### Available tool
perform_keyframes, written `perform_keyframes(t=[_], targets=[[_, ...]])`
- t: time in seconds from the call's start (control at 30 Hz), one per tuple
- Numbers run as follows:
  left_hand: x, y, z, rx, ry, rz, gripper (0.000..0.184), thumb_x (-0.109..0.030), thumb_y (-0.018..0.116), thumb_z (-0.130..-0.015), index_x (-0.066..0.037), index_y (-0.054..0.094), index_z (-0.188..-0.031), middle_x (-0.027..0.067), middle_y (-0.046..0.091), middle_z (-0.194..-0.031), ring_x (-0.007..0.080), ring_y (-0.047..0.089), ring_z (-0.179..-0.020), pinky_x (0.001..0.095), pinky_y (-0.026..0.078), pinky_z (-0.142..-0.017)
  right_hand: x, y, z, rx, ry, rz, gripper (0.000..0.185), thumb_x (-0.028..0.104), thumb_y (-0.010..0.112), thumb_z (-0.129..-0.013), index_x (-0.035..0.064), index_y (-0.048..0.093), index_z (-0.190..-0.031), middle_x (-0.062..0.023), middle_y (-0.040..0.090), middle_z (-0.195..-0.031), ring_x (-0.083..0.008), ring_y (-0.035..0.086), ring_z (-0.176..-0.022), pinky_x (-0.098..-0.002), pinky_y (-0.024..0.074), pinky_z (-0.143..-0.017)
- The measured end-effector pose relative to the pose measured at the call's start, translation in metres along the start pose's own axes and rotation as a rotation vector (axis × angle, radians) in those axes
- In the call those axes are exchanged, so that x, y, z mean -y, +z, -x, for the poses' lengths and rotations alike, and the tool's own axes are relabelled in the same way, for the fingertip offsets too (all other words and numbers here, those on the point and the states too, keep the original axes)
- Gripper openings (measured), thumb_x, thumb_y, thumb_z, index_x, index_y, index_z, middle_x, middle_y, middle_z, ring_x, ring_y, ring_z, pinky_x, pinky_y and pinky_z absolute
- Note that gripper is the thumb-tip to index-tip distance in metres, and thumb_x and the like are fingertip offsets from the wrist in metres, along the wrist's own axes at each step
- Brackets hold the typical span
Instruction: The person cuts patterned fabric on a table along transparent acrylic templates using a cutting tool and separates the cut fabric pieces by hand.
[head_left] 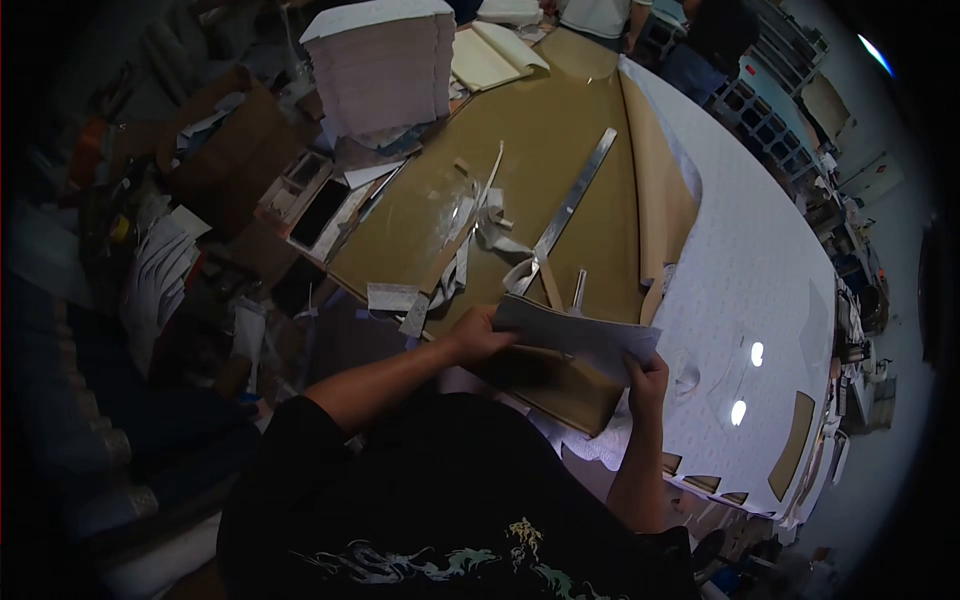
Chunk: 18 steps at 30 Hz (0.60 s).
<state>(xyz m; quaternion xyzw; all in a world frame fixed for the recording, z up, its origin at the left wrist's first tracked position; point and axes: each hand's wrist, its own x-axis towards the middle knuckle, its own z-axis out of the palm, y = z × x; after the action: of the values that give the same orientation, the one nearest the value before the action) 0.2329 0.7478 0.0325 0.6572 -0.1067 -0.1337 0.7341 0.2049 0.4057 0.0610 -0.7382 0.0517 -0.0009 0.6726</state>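
Both my hands hold a grey sheet (575, 338) over the near end of the olive-coloured table surface. My left hand (482, 335) has its fingers closed on the sheet's left end. At the right end, my right hand (646, 374) pinches the edge, with the thumb on the sheet. Just beyond the sheet, a metal ruler (578, 198) lies slanted on the surface. Left of the ruler are crumpled offcut strips (495, 232) and a short metal tool (579, 291).
A tall stack of pale sheets (385, 75) and an open book (495, 58) stand at the far left. A dark phone (319, 213) lies at the left edge. White patterned material (745, 250) covers the right side. People (600, 18) stand at the far end.
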Motion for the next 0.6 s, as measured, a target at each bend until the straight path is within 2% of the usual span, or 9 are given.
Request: perform_keyframes(t=[0.1,0.17,0.2,0.27,0.33,0.4,0.47,0.53,0.6], targets=[[0.036,-0.003,0.001,0.106,-0.13,-0.113,0.021,-0.012,0.074,-0.096,-0.005,0.074,-0.115,0.0018,0.075,-0.11,0.0115,0.068,-0.103,0.0304,0.055,-0.091,-0.021,-0.006,0.009,-0.008,0.101,0.126,0.023,0.007,0.078,-0.088,-0.0062,0.074,-0.106,-0.0085,0.076,-0.102,-0.0148,0.07,-0.092,-0.0311,0.0536,-0.087],[0.025,0.004,-0.003,0.126,-0.011,-0.082,0.02,-0.01,0.074,-0.095,-0.005,0.075,-0.114,0.003,0.076,-0.109,0.0125,0.069,-0.102,0.0302,0.055,-0.092,-0.024,-0.004,0.012,-0.014,0.163,0.183,0.025,0.008,0.079,-0.086,-0.0068,0.074,-0.106,-0.0094,0.076,-0.102,-0.0157,0.07,-0.093,-0.0316,0.0539,-0.087],[0.019,0.006,-0.003,0.136,-0.028,-0.076,0.02,-0.01,0.074,-0.095,-0.005,0.075,-0.114,0.003,0.076,-0.109,0.0125,0.069,-0.102,0.0302,0.055,-0.092,-0.019,0.0,0.013,-0.038,0.147,0.19,0.026,0.007,0.08,-0.084,-0.0067,0.074,-0.106,-0.0098,0.077,-0.101,-0.0164,0.071,-0.093,-0.032,0.0541,-0.087],[0.007,0.01,-0.002,-0.034,0.107,-0.139,0.019,-0.01,0.074,-0.095,-0.004,0.075,-0.112,0.0048,0.077,-0.108,0.0138,0.07,-0.101,0.0304,0.055,-0.091,-0.02,0.007,0.01,-0.077,0.153,0.199,0.027,0.007,0.08,-0.083,-0.0066,0.075,-0.106,-0.0101,0.077,-0.101,-0.017,0.071,-0.093,-0.0325,0.0543,-0.088],[-0.001,0.007,-0.001,-0.023,0.081,-0.14,0.019,-0.01,0.074,-0.094,-0.004,0.075,-0.112,0.0051,0.077,-0.108,0.0141,0.07,-0.1,0.0306,0.055,-0.091,-0.029,0.01,0.014,-0.036,0.008,-0.01,0.029,0.008,0.081,-0.081,-0.0061,0.075,-0.106,-0.0104,0.078,-0.101,-0.0176,0.072,-0.093,-0.0328,0.0542,-0.089],[0.0,0.004,-0.003,-0.023,0.076,-0.149,0.019,-0.01,0.074,-0.094,-0.004,0.075,-0.112,0.0055,0.077,-0.107,0.0145,0.071,-0.1,0.0309,0.056,-0.09,-0.031,0.012,0.011,-0.045,0.072,0.054,0.028,0.007,0.08,-0.082,-0.0055,0.075,-0.106,-0.0105,0.078,-0.102,-0.0177,0.072,-0.094,-0.0329,0.0541,-0.089],[0.001,0.001,-0.005,-0.023,-0.042,-0.153,0.019,-0.005,0.071,-0.094,-0.003,0.074,-0.113,0.0059,0.077,-0.106,0.0149,0.07,-0.101,0.0312,0.055,-0.091,-0.032,0.013,0.01,-0.029,0.114,0.112,0.026,0.006,0.079,-0.083,-0.005,0.075,-0.106,-0.0106,0.078,-0.102,-0.0178,0.072,-0.094,-0.0331,0.0539,-0.09],[-0.002,0.003,-0.005,0.002,-0.085,-0.196,0.02,-0.006,0.072,-0.094,-0.003,0.074,-0.113,0.0061,0.077,-0.106,0.0144,0.07,-0.101,0.0312,0.055,-0.091,-0.033,0.016,0.008,0.019,0.02,0.017,0.024,0.006,0.078,-0.084,-0.0049,0.076,-0.106,-0.0113,0.078,-0.102,-0.0176,0.071,-0.095,-0.0332,0.0538,-0.089],[-0.001,0.003,-0.009,0.0,-0.081,-0.263,0.02,-0.008,0.072,-0.094,-0.004,0.074,-0.114,0.0056,0.077,-0.106,0.0132,0.069,-0.1,0.0314,0.055,-0.09,-0.021,0.013,0.006,0.026,0.078,0.177,0.025,0.005,0.076,-0.085,-0.0056,0.075,-0.108,-0.0118,0.078,-0.103,-0.0176,0.071,-0.095,-0.0331,0.0534,-0.09]])
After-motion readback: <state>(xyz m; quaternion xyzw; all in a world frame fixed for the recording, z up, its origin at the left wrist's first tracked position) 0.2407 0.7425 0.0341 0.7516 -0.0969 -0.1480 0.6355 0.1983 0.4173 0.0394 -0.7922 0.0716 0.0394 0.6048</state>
